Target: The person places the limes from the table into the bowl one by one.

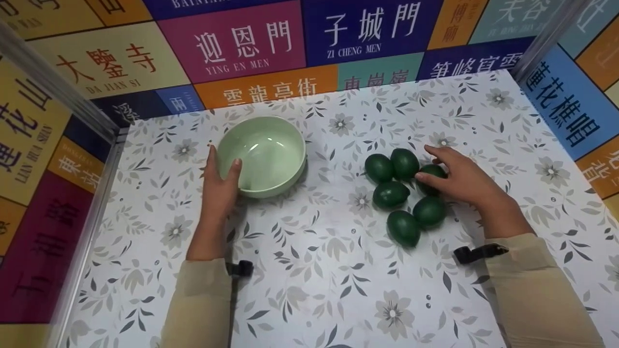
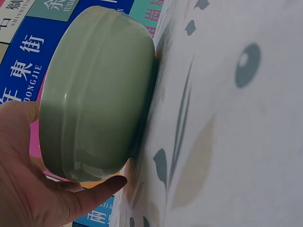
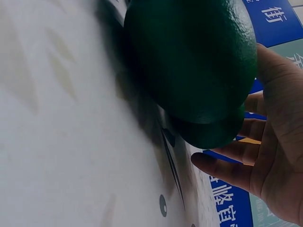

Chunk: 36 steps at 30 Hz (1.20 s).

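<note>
A pale green bowl stands upright at the left of the table. Around its left side rests my left hand, thumb and fingers spread along the outer wall; the left wrist view shows the fingers extended beside the bowl. To the right lies a group of several smooth, dark green, lemon-shaped fruits. My right hand reaches over the rightmost fruit, its thumb overlapping it and the other fingers spread on the far side. In the right wrist view a near fruit hides part of that hand.
White cloth with grey flowers and leaves covers the table. Panels with large Chinese lettering rise along the back, left and right edges. A small black strap piece sticks out at each wrist.
</note>
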Available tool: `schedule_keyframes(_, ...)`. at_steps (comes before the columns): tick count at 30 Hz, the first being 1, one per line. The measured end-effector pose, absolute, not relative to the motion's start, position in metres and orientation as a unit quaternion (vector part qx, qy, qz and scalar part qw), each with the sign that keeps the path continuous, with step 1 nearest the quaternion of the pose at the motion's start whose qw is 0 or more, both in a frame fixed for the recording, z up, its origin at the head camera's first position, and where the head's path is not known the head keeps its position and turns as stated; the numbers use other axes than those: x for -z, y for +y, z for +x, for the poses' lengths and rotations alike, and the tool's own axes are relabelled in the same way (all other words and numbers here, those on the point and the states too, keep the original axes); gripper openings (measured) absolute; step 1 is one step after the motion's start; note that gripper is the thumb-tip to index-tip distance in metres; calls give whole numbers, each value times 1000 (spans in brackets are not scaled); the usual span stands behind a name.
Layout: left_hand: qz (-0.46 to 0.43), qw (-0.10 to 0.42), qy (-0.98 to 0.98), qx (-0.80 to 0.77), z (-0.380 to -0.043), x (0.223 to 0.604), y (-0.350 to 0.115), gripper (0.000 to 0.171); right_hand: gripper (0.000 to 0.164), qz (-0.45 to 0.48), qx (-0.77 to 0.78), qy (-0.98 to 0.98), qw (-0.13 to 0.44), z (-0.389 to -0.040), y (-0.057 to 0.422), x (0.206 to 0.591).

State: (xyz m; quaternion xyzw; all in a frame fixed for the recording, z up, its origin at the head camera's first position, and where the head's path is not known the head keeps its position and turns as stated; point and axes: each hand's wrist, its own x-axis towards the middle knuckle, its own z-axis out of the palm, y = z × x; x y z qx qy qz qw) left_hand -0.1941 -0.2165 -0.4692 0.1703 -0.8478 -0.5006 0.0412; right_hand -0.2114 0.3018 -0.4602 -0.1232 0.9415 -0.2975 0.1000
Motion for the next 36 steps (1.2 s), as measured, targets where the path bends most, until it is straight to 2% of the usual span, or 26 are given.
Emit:
schedule_keyframes(16,213,11,-818,535,-194,469,-220,79,84,-122,301,939,118,-212,300,460)
schedule_keyframes(23,215,30,-794,569,-195,472,-225,69,83,-117,300,939,118,-212,300,462)
schedule_keyframes(36,217,56,-785,577,-191,469,-226,66,75,-108,294,942,119,-213,299,463)
